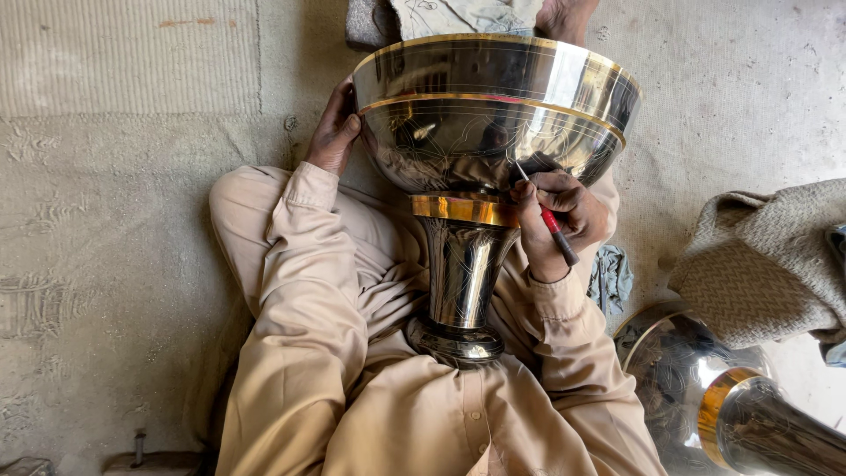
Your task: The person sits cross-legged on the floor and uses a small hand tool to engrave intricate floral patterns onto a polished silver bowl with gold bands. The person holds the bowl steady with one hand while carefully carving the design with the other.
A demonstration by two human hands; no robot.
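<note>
Seen from above, a person in loose tan clothing sits on a pale concrete floor (115,264) with a large pedestal bowl (493,106) of polished metal lying across the lap, its round foot (456,342) against the belly and its wide mouth pointing away. Gold-coloured bands ring the bowl's rim and the top of the stem.

The left hand (333,132) clasps the bowl's outer wall at its left edge, thumb on the metal and the other fingers curled behind it, out of sight. The right hand (560,225) rests against the bowl's underside just above the gold collar, fingers pressed together and pinching a thin engraving tool (548,217) with a red and dark handle, held like a pen, its tip touching the metal.

Fine scrolling lines already cover the lower curve of the bowl near the tip and run down the stem. The band between the two gold rings looks smooth and mirror-bright, so judging by this side the engraving appears partly done; the far side is hidden.

At lower right a second shiny pedestal vessel (731,405) lies on its side, partly under a folded woven cloth (767,260). A small grey rag (610,278) sits beside the right wrist.
</note>
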